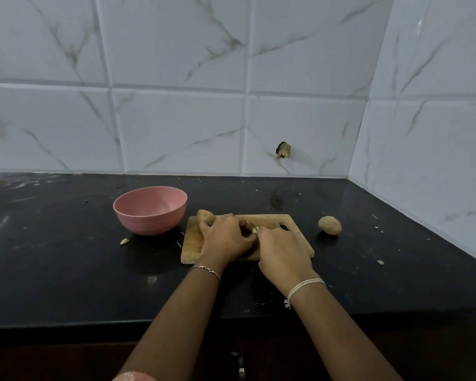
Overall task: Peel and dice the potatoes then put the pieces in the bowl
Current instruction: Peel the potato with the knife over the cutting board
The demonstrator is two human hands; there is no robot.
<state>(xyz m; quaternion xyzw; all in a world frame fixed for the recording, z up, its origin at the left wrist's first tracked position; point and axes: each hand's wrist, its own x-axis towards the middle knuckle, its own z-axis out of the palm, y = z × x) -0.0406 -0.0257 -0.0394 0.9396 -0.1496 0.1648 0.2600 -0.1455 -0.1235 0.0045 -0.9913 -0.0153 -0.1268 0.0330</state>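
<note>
Unpeeled potato (205,217) at far left corner of cutting board (272,220), touching left hand (226,237). Left fingers (239,225) curled down at board centre; what they hold is hidden, cannot tell. Right hand (283,248) clamped on knife (251,223), only blade tip showing, beside small pale piece (255,230).

Second potato (329,225) on table (66,257), just right of board. Pink bowl (150,210) just left of board, apart from it. Loose piece (124,241) near bowl's front.

Open table far left and front; tiled wall (176,127) closes back and right.
</note>
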